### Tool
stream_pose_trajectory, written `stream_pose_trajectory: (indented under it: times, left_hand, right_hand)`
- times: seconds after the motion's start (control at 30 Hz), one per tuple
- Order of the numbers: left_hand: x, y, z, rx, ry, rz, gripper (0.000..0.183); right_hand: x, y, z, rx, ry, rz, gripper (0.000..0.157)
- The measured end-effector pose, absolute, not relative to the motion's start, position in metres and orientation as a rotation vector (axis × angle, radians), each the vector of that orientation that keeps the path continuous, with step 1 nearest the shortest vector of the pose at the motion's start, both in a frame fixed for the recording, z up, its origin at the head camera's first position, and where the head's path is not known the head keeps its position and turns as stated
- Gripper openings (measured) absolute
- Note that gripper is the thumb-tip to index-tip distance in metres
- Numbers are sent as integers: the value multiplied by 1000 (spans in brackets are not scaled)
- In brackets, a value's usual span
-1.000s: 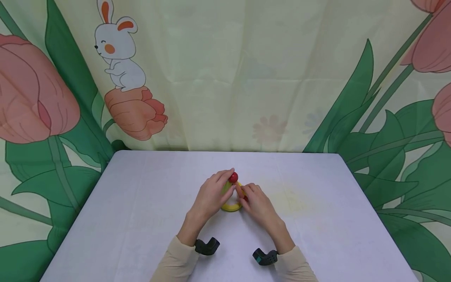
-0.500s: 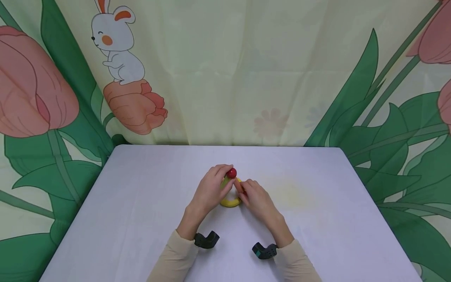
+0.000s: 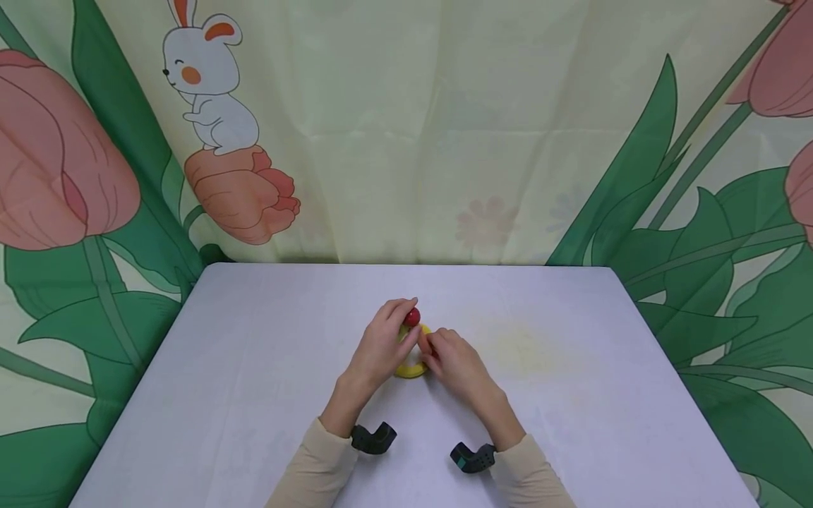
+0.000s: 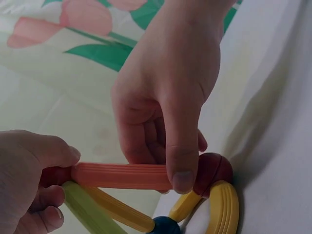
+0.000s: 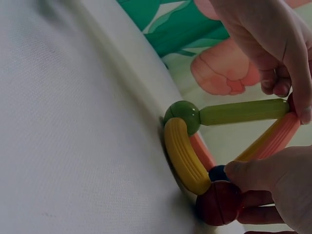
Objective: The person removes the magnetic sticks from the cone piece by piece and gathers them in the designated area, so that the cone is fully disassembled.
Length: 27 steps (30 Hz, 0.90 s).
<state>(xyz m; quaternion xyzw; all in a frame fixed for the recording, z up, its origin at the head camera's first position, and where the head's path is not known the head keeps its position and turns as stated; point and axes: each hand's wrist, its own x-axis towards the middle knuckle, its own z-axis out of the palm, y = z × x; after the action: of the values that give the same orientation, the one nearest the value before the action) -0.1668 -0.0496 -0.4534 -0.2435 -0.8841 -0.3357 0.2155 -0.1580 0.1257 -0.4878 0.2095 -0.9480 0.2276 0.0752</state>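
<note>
Left grip (image 3: pixel 381 346) is pinching the upper red ball (image 3: pixel 412 317) at the top of a rod-and-ball construction, while the right grip (image 3: pixel 456 360) has the orange rod (image 4: pixel 122 175) between thumb and fingers, close to its lower end. On my left wrist feed that end points at the lower red ball (image 4: pixel 213 173); the thumb covers the meeting point, so I can't tell whether they touch. I see the green rod (image 5: pixel 243 112) running up from the green ball (image 5: pixel 182 116), and the straight yellow rod (image 4: pixel 122 209) rising from the blue ball (image 4: pixel 166 226). A curved yellow rod (image 5: pixel 185 156) joins the green and lower red balls at the base. All of it rests on the white surface (image 3: pixel 254 395), before a curtain (image 3: pixel 381 141) printed with tulips (image 3: pixel 66 162).
</note>
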Motion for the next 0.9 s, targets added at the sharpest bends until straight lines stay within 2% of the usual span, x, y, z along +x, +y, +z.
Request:
stream_pose_trajectory:
  times: [0.47,0.9]
  left_hand:
    - [-166,-48,-452,-655,-2486,-1003,40]
    - [-166,-48,-451,-635,-2522,-1000,41]
  right_hand:
    - [-158,126,-490,663,-2811,642,19]
    - [-159,125,-491,652,-2820,663,19]
